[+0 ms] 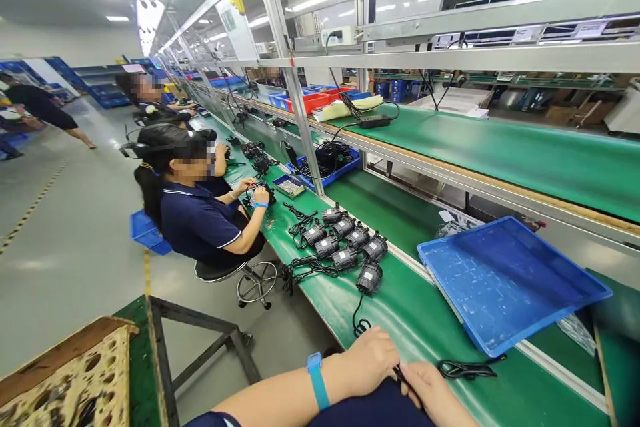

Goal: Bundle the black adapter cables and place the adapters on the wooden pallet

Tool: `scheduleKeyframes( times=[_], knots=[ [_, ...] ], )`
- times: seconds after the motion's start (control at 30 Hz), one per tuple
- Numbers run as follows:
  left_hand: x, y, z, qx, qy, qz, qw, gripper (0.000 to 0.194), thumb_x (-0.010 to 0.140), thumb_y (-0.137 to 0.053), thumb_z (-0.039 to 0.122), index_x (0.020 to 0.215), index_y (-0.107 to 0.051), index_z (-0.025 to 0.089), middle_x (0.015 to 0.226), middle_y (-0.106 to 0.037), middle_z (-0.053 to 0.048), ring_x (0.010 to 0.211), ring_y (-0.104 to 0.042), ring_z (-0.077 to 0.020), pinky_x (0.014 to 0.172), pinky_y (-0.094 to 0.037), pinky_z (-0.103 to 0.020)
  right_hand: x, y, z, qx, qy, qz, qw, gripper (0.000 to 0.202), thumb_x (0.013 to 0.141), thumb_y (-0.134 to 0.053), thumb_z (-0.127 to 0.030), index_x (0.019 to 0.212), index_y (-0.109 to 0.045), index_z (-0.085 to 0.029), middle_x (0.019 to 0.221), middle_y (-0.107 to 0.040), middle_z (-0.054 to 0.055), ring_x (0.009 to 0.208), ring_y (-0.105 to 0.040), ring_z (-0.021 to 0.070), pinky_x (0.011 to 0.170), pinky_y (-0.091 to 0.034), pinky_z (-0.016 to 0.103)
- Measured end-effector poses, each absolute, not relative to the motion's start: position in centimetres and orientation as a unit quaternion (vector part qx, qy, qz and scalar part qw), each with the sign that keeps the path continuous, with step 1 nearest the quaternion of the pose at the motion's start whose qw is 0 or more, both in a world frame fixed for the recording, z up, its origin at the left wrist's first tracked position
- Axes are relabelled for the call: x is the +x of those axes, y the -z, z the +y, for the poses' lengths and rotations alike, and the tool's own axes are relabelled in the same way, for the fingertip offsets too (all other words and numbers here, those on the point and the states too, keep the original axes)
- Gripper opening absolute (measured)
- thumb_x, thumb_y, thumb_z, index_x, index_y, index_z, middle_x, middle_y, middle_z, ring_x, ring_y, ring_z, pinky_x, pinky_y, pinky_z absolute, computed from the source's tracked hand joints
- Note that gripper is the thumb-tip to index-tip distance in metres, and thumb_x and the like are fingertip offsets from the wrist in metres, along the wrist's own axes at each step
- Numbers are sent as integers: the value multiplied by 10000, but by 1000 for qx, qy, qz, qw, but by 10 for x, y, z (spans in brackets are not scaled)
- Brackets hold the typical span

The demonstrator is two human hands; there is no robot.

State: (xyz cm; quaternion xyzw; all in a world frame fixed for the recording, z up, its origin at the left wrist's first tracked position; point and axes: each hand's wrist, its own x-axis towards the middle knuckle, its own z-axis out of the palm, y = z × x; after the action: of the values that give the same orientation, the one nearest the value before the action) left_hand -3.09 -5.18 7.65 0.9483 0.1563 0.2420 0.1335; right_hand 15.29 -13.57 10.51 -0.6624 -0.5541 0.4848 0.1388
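Both of my hands meet at the bottom centre of the view, over the near edge of the green bench (pixel 400 320). My left hand (pixel 371 360), with a teal band at its wrist, is closed on a black cable (pixel 399 373). Beside it, my right hand (pixel 425 383) pinches the same cable. One black pump (pixel 370 278) lies just beyond my hands, its cord (pixel 361 325) running toward them. Several more black pumps (pixel 345 258) with white labels sit in a group farther back. A coiled black cable (pixel 465 368) lies to the right of my right hand.
A blue tray (pixel 515 280) rests tilted at the right. Beyond the pumps are a small tray of parts (pixel 289 187) and a blue bin of cables (pixel 327 163). A metal post (pixel 300 107) rises behind. A co-worker (pixel 195 213) sits at the left; a carton (pixel 65 373) stands lower left.
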Motion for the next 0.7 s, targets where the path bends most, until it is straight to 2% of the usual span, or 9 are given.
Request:
scheduleKeyframes(
  times=[0.1,0.17,0.33,0.5,0.6,0.7],
  knots=[
    [-30,-75,-53,945,-247,158,143,273,945,-611,347,728,-573,185,712,-639,-2,717,-539,-159,659,-342,-313,147,-107,-135,-684,-400,-583,179,722,751,-430,-923,645,-472,-210,595,-447,-3,605,-421,162,610,-346,295],
    [-29,-74,-54,947,-240,157,145,232,928,-620,287,726,-567,184,725,-648,0,724,-547,-157,664,-342,-311,144,-109,-134,-692,-367,-593,190,720,683,-512,-930,644,-430,-216,635,-429,-9,645,-417,164,618,-347,288],
    [-28,-74,-53,954,-210,161,142,268,915,-637,354,720,-566,185,730,-662,-2,738,-569,-169,663,-369,-319,146,-112,-131,-664,-454,-582,119,735,752,-315,-949,629,-399,-228,559,-356,-25,567,-355,151,566,-318,294],
    [-34,-84,-54,952,-200,188,135,252,930,-625,390,788,-599,184,795,-684,-20,788,-599,-183,702,-409,-318,150,-110,-131,-690,-369,-605,147,663,701,-503,-878,689,-439,-218,676,-436,0,680,-428,182,661,-374,302],
    [-36,-87,-53,957,-188,172,137,204,930,-629,344,809,-602,181,787,-691,-15,802,-609,-181,712,-406,-315,151,-107,-131,-698,-363,-604,128,731,718,-350,-943,641,-428,-220,655,-441,18,673,-431,193,663,-367,320],
    [-35,-86,-52,957,-202,161,133,213,945,-610,347,815,-595,179,790,-692,-15,809,-605,-180,695,-385,-317,152,-106,-130,-692,-417,-581,99,839,706,-155,-999,630,-462,-222,563,-384,2,582,-384,179,597,-329,323]
  ],
)
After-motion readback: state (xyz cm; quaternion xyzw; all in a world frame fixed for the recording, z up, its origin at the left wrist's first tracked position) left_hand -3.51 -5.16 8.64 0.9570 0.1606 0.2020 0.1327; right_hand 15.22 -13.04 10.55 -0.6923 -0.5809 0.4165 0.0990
